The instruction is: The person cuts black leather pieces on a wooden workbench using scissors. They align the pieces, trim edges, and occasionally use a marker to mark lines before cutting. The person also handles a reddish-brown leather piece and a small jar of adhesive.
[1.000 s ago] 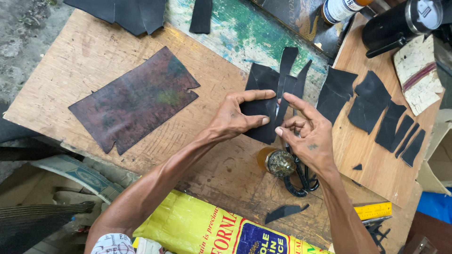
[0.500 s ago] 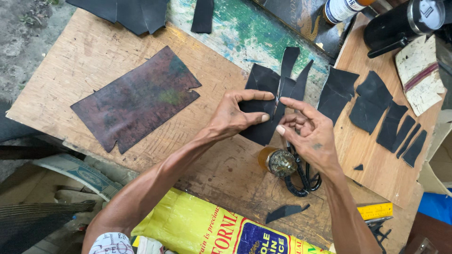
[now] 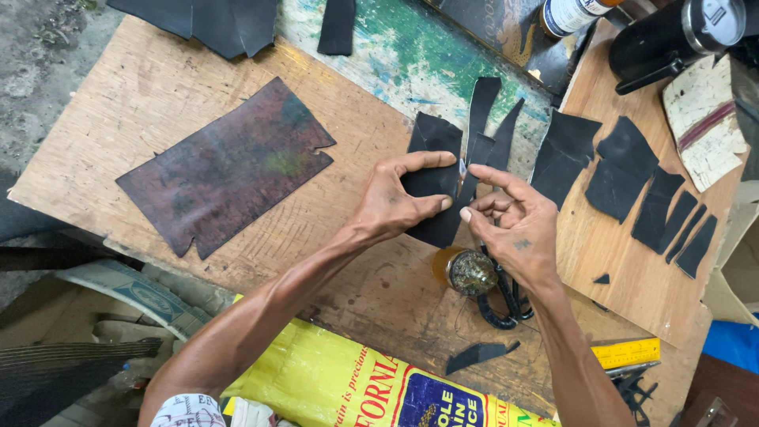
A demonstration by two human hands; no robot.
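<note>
Head view looks straight down on a plywood worktop [image 3: 118, 134] where both hands meet over a black leather piece [image 3: 433, 186]. Left hand [image 3: 395, 204] lies across that piece, forefinger stretched along its upper edge and thumb pressed near its lower right side, so the grip is clamped on the leather from the left. Right hand [image 3: 514, 225] comes in from the other side: forefinger and thumb pinch together at the piece's right edge, just where a small pale blade or tool tip [image 3: 461, 168] shows between the two forefingers; what exactly it is cannot be told. The leather thus sits between the two grips, mostly under and left of the left hand's fingers, flat on the worktop.

Just below the right hand stand a small amber jar [image 3: 466, 271] and black-handled scissors [image 3: 506, 304], partly hidden by the wrist. A large brownish leather sheet [image 3: 225, 166] lies well apart to the left. Several cut black pieces [image 3: 632, 186] are spread to the right, and a yellow printed sack [image 3: 340, 379] lies at the near edge.
</note>
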